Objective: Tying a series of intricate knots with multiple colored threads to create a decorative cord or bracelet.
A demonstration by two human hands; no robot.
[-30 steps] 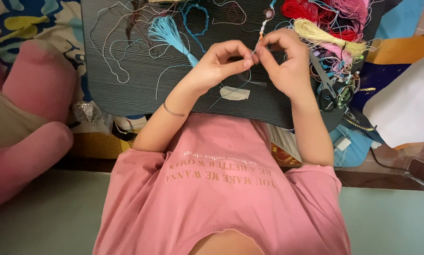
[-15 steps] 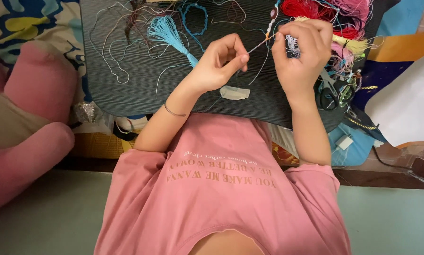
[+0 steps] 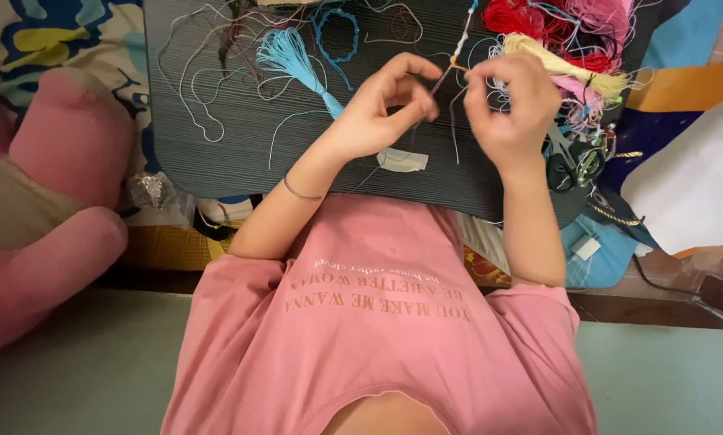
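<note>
My left hand (image 3: pixel 375 111) pinches thin threads (image 3: pixel 453 121) between thumb and fingers above a dark ribbed board (image 3: pixel 216 153). Just to its right, my right hand (image 3: pixel 510 109) grips other strands of the same bundle. The strands hang from a thin braided cord (image 3: pixel 460 47) that runs up toward the top of the board. A strip of pale tape (image 3: pixel 403 159) sticks to the board below my hands. There is a thin bangle on my left wrist.
A light blue tassel (image 3: pixel 293 58), a blue braided loop (image 3: pixel 337 36) and loose threads lie on the board. Red, pink and yellow thread skeins (image 3: pixel 567 44) are piled at top right, with scissors (image 3: pixel 572 157) below. A pink plush toy (image 3: pixel 51 185) sits left.
My right hand, which had pulled up and away with the threads, has come back down level with the left hand. The left hand stays in place, holding its strands.
</note>
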